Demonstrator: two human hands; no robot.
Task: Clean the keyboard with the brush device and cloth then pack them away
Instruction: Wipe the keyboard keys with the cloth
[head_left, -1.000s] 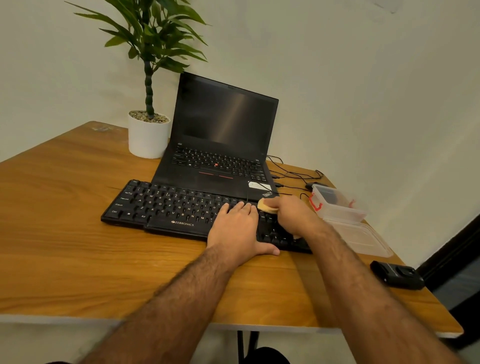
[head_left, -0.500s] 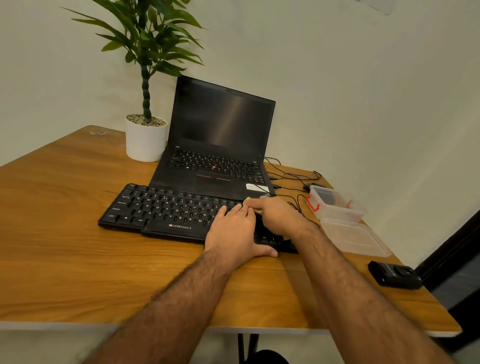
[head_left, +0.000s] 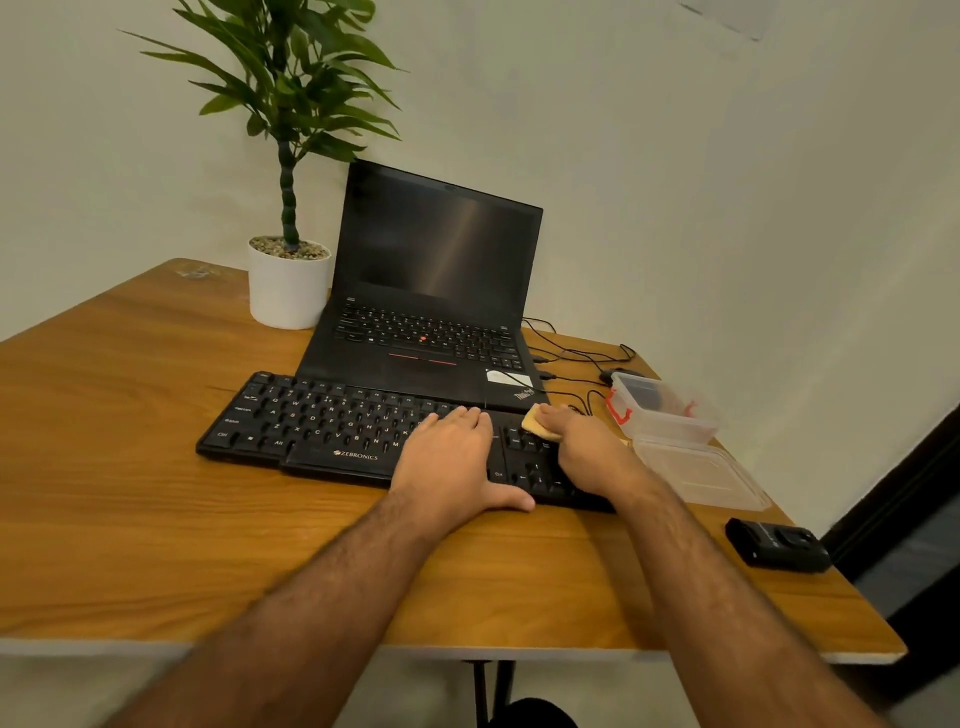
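Observation:
A black Zebronics keyboard (head_left: 322, 426) lies on the wooden table (head_left: 156, 509) in front of an open laptop. My left hand (head_left: 452, 457) rests flat on the keys right of the middle, fingers straight, thumb at the front edge. My right hand (head_left: 587, 447) sits on the keyboard's right end, fingers curled over a small yellow cloth (head_left: 534, 423) that it holds against the keys at the back edge. Only the cloth's left corner shows. A small black device (head_left: 779, 543) lies on the table near the right edge, apart from both hands.
The black laptop (head_left: 441, 249) stands open behind the keyboard, a potted plant (head_left: 288, 286) to its left. A clear plastic box (head_left: 670, 410) with red clips and its flat lid (head_left: 701, 473) sit right of the keyboard. Black cables (head_left: 571, 358) run behind.
My right hand slid the cloth left until it touched my left hand, then back right to the keyboard's right end. My left hand stayed on the keys.

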